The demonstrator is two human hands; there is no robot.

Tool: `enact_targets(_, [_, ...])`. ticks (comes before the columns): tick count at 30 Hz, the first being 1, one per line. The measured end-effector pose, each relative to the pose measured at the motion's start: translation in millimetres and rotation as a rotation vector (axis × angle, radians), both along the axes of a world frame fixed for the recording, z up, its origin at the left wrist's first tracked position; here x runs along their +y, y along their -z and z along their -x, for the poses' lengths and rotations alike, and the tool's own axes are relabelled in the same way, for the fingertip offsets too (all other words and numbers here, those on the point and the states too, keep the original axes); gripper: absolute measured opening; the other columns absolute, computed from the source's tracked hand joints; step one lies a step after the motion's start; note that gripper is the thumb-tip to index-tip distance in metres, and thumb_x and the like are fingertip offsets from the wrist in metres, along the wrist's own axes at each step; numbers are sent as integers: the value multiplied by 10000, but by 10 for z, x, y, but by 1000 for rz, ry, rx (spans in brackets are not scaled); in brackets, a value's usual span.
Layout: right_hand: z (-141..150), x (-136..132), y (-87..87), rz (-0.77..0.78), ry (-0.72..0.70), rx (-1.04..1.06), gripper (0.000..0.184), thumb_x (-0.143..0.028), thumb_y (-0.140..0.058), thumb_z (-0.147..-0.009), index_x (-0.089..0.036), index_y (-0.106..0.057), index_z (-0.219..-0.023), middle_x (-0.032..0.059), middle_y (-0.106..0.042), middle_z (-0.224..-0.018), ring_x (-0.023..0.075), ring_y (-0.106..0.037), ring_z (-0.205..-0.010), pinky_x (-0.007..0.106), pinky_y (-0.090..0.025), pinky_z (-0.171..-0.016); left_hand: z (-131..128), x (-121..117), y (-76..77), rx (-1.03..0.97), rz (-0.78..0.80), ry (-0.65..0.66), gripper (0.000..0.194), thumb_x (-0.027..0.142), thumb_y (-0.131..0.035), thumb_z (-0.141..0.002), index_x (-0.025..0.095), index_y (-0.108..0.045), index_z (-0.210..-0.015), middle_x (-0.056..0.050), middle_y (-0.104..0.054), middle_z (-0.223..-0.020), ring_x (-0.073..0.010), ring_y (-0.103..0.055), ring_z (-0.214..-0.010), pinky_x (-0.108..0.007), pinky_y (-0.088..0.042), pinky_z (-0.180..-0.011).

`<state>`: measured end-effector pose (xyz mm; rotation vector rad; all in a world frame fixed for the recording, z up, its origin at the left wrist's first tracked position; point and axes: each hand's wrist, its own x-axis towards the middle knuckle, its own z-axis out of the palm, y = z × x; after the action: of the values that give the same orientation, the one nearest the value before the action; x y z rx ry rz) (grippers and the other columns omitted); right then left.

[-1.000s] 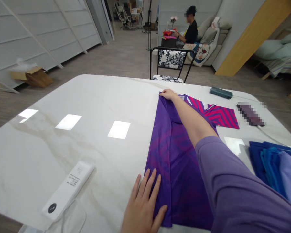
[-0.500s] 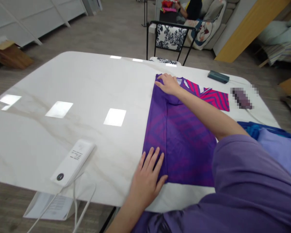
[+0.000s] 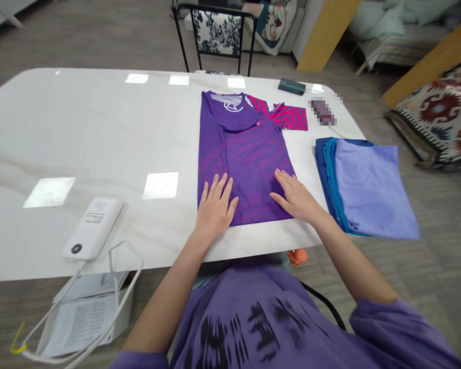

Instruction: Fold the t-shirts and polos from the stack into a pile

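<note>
A purple jersey [image 3: 249,154] with pink-striped sleeves lies on the white table, collar away from me. Its left side is folded inward in a long strip, while the right sleeve sticks out to the right. My left hand [image 3: 216,205] rests flat on the lower left of the jersey, fingers spread. On the lower right part lies my right hand [image 3: 294,197], open, its fingers stretched out over the fabric. To the right, a stack of folded clothes [image 3: 372,189] in lilac and blue sits at the table's edge.
A white power strip [image 3: 94,228] with cables is at the left front of the table [image 3: 100,128]. A dark green box-like device [image 3: 292,86] and a pixelated object [image 3: 322,111] lie at the back right. Beyond the table stands a patterned chair [image 3: 217,33].
My right hand has moved from the jersey's collar down to its lower right. My left hand stays on the lower left side. The view has turned to the right, showing the clothes stack fully.
</note>
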<state>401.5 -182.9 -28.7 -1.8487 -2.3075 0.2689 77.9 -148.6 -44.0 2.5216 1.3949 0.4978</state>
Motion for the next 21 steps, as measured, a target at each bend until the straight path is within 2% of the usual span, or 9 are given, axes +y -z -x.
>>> enact_targets(3, [-63, -287, 239, -4, 45, -25, 878, -682, -384, -1180, -167, -239, -1877, 165, -266, -1905, 353, -274, -1785, 647, -245, -1462, -178, 140, 82, 51, 4, 5, 723, 535, -361, -1193, 195, -378, -1831, -90, -315, -1910, -346, -176, -1816, -627, -157, -1498])
enact_targets(6, [21, -443, 360, -28, 58, -65, 881, -679, -350, -1185, -158, -212, -1883, 159, -205, -1920, 343, -219, -1801, 631, -188, -1479, -231, 129, 145, 112, -16, 34, 739, 577, -377, -1183, 228, -383, -1833, -81, -331, -1903, -345, -198, -1812, -640, -150, -1495])
enact_targets(10, [187, -763, 366, -18, 85, -103, 920, -704, -341, -1179, -141, -173, -1887, 169, -187, -1921, 342, -207, -1804, 607, -204, -1478, -78, -142, 201, 163, -64, 59, 732, 580, -366, -1191, 235, -369, -1837, -73, -315, -1908, -333, -212, -1809, -647, -176, -1488])
enact_targets(14, [291, -1143, 239, 9, 48, -104, 925, -740, -359, -1167, -188, -189, -1889, 148, -232, -1917, 345, -265, -1788, 613, -283, -1446, 193, -531, 218, 177, -52, 75, 721, 571, -410, -1193, 275, -339, -1846, -51, -297, -1918, -323, -205, -1812, -632, -201, -1484])
enact_targets(16, [261, -1216, 107, 25, 18, -78, 950, -787, -386, -1147, -192, -251, -1876, 156, -303, -1899, 353, -343, -1753, 595, -373, -1398, 287, -620, 145, 167, -7, 107, 715, 584, -433, -1189, 293, -355, -1837, -60, -344, -1904, -337, -260, -1796, -646, -252, -1461])
enact_targets(18, [153, -1196, -48, 21, 67, -54, 906, -785, -408, -1146, -186, -375, -1826, 179, -445, -1829, 367, -484, -1658, 570, -467, -1316, 284, -543, -21, 127, 23, 101, 672, 594, -450, -1185, 301, -445, -1789, -93, -471, -1838, -361, -390, -1737, -666, -330, -1410])
enact_targets(19, [74, -1170, -121, 17, 130, -45, 849, -760, -416, -1154, -175, -466, -1768, 195, -546, -1748, 372, -577, -1566, 557, -512, -1258, 227, -430, -138, 95, 17, 72, 632, 595, -462, -1182, 303, -515, -1740, -112, -551, -1773, -373, -474, -1678, -671, -372, -1374])
enact_targets(21, [-109, -1143, -235, 27, 284, -25, 701, -701, -440, -1168, -162, -636, -1572, 198, -732, -1492, 358, -737, -1307, 517, -587, -1101, -28, -57, -406, -2, -25, -2, 528, 585, -510, -1167, 290, -658, -1579, -136, -690, -1583, -378, -624, -1499, -649, -454, -1284])
